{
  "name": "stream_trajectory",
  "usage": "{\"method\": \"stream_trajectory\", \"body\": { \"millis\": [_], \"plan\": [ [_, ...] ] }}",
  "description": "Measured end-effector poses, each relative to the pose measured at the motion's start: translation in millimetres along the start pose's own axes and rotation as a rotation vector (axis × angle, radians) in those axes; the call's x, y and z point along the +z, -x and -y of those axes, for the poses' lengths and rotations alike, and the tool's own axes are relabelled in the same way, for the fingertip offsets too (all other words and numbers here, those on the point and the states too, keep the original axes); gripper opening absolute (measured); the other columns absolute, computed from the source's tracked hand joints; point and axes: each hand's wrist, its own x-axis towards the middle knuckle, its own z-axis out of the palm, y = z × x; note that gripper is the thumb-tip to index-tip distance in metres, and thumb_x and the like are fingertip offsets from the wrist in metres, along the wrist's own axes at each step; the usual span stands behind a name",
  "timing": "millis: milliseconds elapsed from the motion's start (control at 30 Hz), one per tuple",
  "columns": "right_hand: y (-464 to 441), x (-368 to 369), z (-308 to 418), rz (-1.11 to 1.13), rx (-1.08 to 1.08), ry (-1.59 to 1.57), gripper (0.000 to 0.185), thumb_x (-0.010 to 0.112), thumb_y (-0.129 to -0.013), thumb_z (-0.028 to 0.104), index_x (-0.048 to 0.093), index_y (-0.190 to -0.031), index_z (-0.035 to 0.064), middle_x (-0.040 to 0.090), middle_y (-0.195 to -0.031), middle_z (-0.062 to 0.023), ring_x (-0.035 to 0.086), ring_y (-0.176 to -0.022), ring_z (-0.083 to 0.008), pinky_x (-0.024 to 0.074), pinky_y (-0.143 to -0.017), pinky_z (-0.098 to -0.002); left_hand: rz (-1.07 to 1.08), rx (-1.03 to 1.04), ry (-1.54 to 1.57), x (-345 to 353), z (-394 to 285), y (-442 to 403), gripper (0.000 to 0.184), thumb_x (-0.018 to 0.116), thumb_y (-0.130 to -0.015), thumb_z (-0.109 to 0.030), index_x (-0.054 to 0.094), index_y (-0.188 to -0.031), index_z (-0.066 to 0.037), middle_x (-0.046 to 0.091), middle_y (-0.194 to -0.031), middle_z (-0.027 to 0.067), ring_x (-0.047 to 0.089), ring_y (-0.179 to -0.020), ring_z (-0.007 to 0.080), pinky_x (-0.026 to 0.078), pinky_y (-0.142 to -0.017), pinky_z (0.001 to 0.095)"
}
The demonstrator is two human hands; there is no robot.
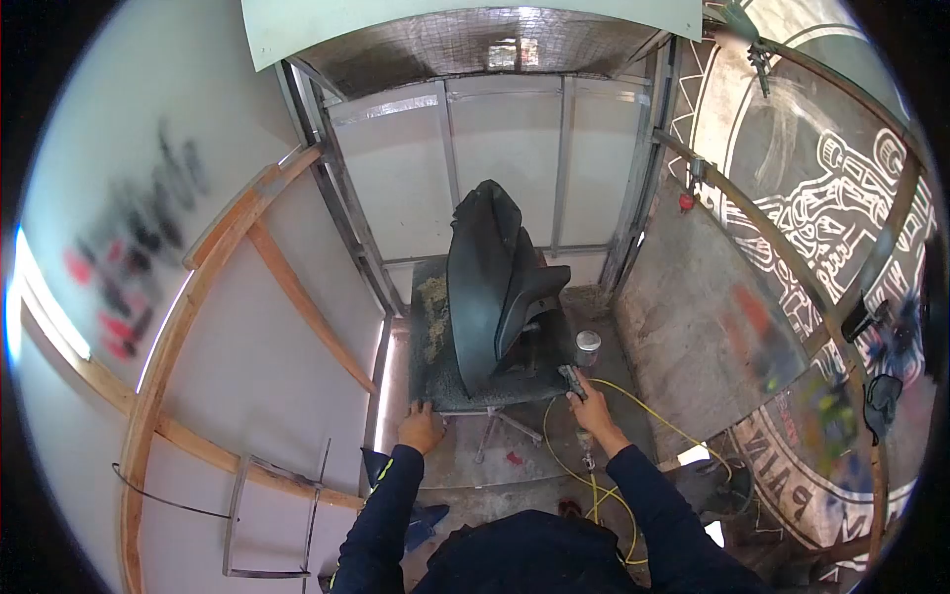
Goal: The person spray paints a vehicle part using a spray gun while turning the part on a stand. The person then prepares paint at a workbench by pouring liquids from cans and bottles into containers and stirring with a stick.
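At the far left, a pale wall (223,59) marked with black and red paint is crossed by wooden beams (166,391). The fingers of the left hand (423,430) are laid on the near left edge of a small, dark-topped table (429,342); whether the edge is gripped cannot be told. In the middle, a dark, curved panel (477,287) is stood upright on the tabletop. To its right, well apart from the left hand, the right hand (591,408) is closed around a spray gun (571,380) at the table's near right corner. A silvery cup (588,343) is seen just beyond the gun, and a yellow hose (648,407) is looped below and to the right
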Motion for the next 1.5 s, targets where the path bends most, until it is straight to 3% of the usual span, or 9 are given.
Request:
{"method": "stream_trajectory", "body": {
  "millis": [200,633,700,933,1000,1200,1333,1433,1500],
  "plan": [
    [-6.4,-23.0,13.2,0.124,0.146,-0.060,0.064,0.063,-0.093,0.018,0.038,-0.151,0.0263,0.069,-0.090,-0.0232,0.069,-0.087,-0.0336,0.0510,-0.083,-0.0383,-0.034,-0.053,-0.016,9.8,-17.0,9.1,0.073,0.078,-0.074,-0.035,0.049,-0.133,-0.004,0.048,-0.136,0.0237,0.050,-0.126,0.0406,0.046,-0.102,0.0464],
    [-43.8,-33.5,-33.4,0.121,0.027,-0.013,0.063,0.061,-0.094,0.016,0.037,-0.152,0.0235,0.068,-0.101,-0.0277,0.069,-0.088,-0.0365,0.0512,-0.083,-0.0422,-0.082,-0.080,-0.064,23.1,-56.2,22.8,0.076,0.077,-0.073,-0.033,0.048,-0.136,-0.004,0.046,-0.138,0.0257,0.047,-0.128,0.0423,0.042,-0.106,0.0484],
    [-46.7,-33.7,-37.6,0.094,-0.017,0.008,0.065,0.060,-0.093,0.007,0.037,-0.152,0.0212,0.068,-0.090,-0.0109,0.063,-0.064,-0.0141,0.0527,-0.065,-0.0315,-0.064,-0.095,-0.073,17.5,-63.9,27.0,0.076,0.077,-0.074,-0.034,0.048,-0.136,-0.003,0.046,-0.138,0.0262,0.047,-0.128,0.0428,0.041,-0.107,0.0478],
    [-48.5,-37.9,-30.6,0.134,0.028,-0.003,0.065,0.059,-0.093,0.006,0.037,-0.153,0.0210,0.069,-0.097,-0.0122,0.063,-0.063,-0.0140,0.0526,-0.065,-0.0306,-0.046,-0.102,-0.017,20.2,-64.1,25.8,0.073,0.076,-0.074,-0.035,0.049,-0.133,-0.001,0.048,-0.135,0.0272,0.047,-0.126,0.0438,0.039,-0.108,0.0456],
    [-46.0,-36.6,-29.4,0.108,0.045,0.007,0.064,0.063,-0.093,0.017,0.037,-0.152,0.0238,0.068,-0.095,-0.0266,0.068,-0.084,-0.0354,0.0509,-0.079,-0.0403,-0.070,-0.082,-0.010,21.6,-62.3,25.0,0.072,0.076,-0.074,-0.034,0.050,-0.132,-0.001,0.048,-0.135,0.0275,0.048,-0.125,0.0438,0.040,-0.107,0.0456],
    [-36.2,-29.6,-27.8,0.106,-0.005,-0.058,0.064,0.064,-0.093,0.018,0.037,-0.152,0.0237,0.068,-0.098,-0.0278,0.069,-0.089,-0.0385,0.0510,-0.081,-0.0411,-0.039,-0.100,0.021,13.6,-52.6,17.5,0.073,0.078,-0.073,-0.032,0.049,-0.132,-0.001,0.047,-0.135,0.0282,0.047,-0.127,0.0445,0.041,-0.107,0.0459],
    [-27.1,-34.1,-5.1,0.166,0.118,-0.033,0.064,0.063,-0.093,0.016,0.038,-0.152,0.0230,0.068,-0.100,-0.0284,0.069,-0.091,-0.0385,0.0509,-0.082,-0.0397,-0.037,-0.096,-0.020,9.0,-45.4,13.4,0.075,0.079,-0.073,-0.032,0.048,-0.134,-0.002,0.047,-0.135,0.0276,0.046,-0.127,0.0453,0.043,-0.106,0.0476],
    [-22.8,-24.3,-12.0,0.071,-0.039,0.000,0.063,0.060,-0.094,0.008,0.038,-0.152,0.0193,0.066,-0.079,-0.0112,0.064,-0.065,-0.0159,0.0532,-0.065,-0.0323,-0.024,-0.092,-0.022,8.3,-40.1,11.6,0.075,0.079,-0.073,-0.032,0.047,-0.134,-0.002,0.047,-0.135,0.0278,0.047,-0.127,0.0457,0.043,-0.106,0.0481],
    [-18.9,-25.4,-8.4,0.111,0.024,-0.025,0.066,0.062,-0.093,0.013,0.036,-0.153,0.0221,0.068,-0.104,-0.0286,0.069,-0.094,-0.0386,0.0507,-0.084,-0.0394,-0.029,-0.096,-0.007,6.0,-38.6,9.4,0.075,0.079,-0.073,-0.032,0.047,-0.134,-0.002,0.046,-0.136,0.0279,0.047,-0.127,0.0458,0.043,-0.106,0.0481]
  ]
}}
